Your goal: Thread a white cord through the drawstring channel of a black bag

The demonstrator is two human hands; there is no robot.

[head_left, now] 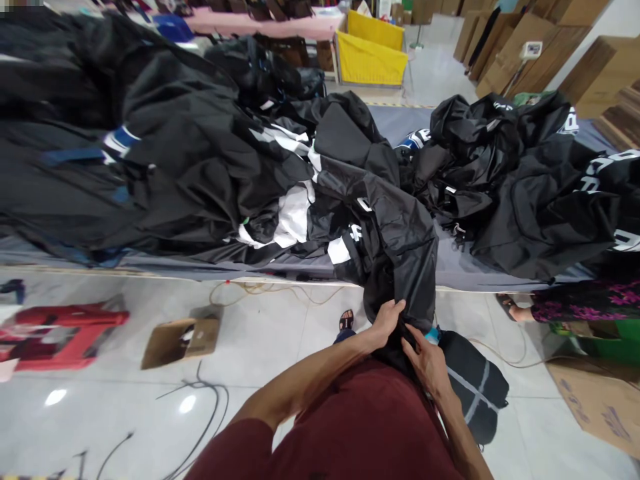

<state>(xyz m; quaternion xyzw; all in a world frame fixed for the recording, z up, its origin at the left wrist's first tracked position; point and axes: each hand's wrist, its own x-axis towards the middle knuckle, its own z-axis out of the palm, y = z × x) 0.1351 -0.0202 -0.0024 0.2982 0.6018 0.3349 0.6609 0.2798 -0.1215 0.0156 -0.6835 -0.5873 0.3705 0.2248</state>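
Note:
A black garment (395,247) with white lettering hangs off the front edge of the grey table (460,270) down toward my lap. My left hand (386,321) grips its lower edge from the left. My right hand (425,360) pinches the same dark fabric just to the right and lower. Both hands are close together in front of my maroon top. Heaps of similar black garments (165,147) cover the table behind.
Another pile of black garments (530,180) lies on the table's right. On the floor sit a red stool (60,333), an open cardboard box (183,340), loose cables (200,407) and a dark rolled bundle (475,387). A person's sandalled foot and floral clothing (575,307) are at right.

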